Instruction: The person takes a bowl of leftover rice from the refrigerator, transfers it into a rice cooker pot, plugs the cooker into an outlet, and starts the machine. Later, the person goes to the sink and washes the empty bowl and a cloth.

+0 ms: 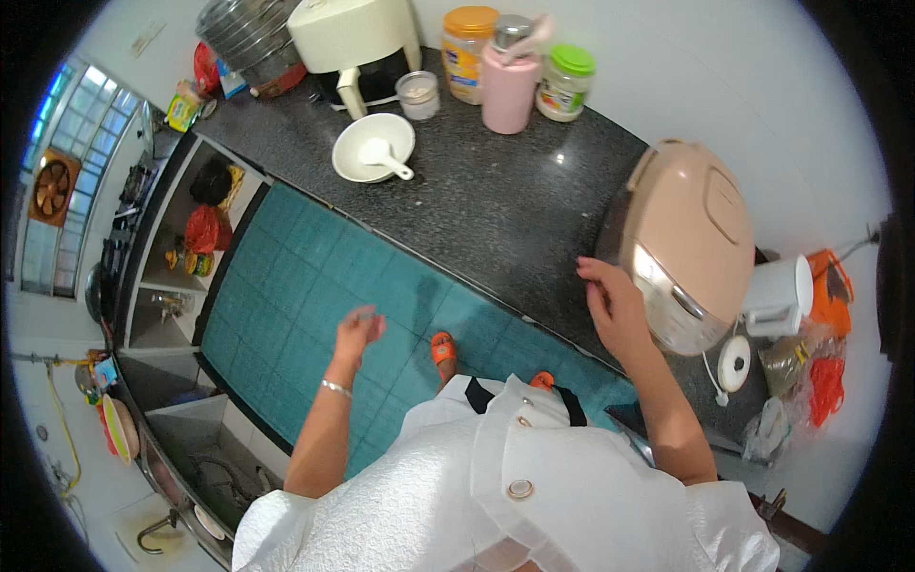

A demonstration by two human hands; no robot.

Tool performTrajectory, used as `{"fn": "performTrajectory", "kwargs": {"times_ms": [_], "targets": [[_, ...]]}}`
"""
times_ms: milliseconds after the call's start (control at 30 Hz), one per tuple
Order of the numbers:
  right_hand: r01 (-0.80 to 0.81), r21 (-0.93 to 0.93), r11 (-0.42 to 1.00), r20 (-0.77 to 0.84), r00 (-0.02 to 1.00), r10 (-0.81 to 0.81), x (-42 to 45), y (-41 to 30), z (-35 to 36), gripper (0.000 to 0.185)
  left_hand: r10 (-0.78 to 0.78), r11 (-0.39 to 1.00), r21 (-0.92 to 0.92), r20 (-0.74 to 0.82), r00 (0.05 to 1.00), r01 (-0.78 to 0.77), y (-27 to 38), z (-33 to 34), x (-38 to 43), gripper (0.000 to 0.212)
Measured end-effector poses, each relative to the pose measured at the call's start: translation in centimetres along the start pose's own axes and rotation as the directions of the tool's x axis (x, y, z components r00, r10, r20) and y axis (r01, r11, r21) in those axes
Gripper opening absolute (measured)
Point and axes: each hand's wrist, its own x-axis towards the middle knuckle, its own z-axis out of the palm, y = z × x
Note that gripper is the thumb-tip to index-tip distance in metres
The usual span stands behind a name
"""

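My left hand (359, 332) hangs over the teal tiled floor (300, 272) with its fingers loosely curled. It is blurred, and I see no object in it; a bracelet circles the wrist. Over the edge of the dark stone countertop (486, 200), my right hand (611, 300) has its fingers apart and holds nothing. Right beside it stands a pink-beige rice cooker (686, 229) with its lid down; whether the hand touches it I cannot tell. Farther left on the counter, a white bowl (350, 146) holds a white spoon (389, 161).
At the back are an air fryer (350, 36), a small clear jar (418, 96), a pink vacuum flask (509, 89) and two lidded jars. A white electric kettle (779, 293), its power base (735, 361) and plastic bags lie right of the cooker. Open shelves (171, 236) and a sink faucet (154, 536) are leftward.
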Motion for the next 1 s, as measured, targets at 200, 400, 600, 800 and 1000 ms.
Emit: {"fn": "performTrajectory", "kwargs": {"times_ms": [200, 400, 600, 800, 1000], "targets": [[-0.131, -0.327, 0.936, -0.099, 0.990, 0.104, 8.6, 10.1, 11.8, 0.041, 0.078, 0.947, -0.318, 0.082, 0.994, -0.048, 12.1, 2.4, 10.1, 0.047], [-0.596, -0.500, 0.628, -0.482, 0.794, 0.371, 10.1, 16.8, 14.9, 0.060, -0.031, 0.915, -0.391, 0.184, 0.982, 0.102, 16.7, 4.7, 16.9, 0.060], [-0.182, -0.368, 0.912, -0.301, 0.951, 0.068, 12.5, 13.0, 20.0, 0.052, 0.011, 0.727, -0.652, 0.324, 0.946, 0.215, 17.5, 6.1, 19.6, 0.053], [-0.006, -0.269, 0.963, -0.163, 0.986, -0.039, 17.7, 9.3, 21.6, 0.035, -0.020, 0.756, -0.620, 0.302, 0.953, 0.212, 16.5, 2.0, 16.8, 0.051], [0.148, -0.547, 0.824, 0.019, 0.986, -0.165, 19.1, 12.7, 20.8, 0.034, -0.122, 0.852, -0.487, 0.172, 0.977, 0.192, 13.9, -4.4, 9.8, 0.052]]}}
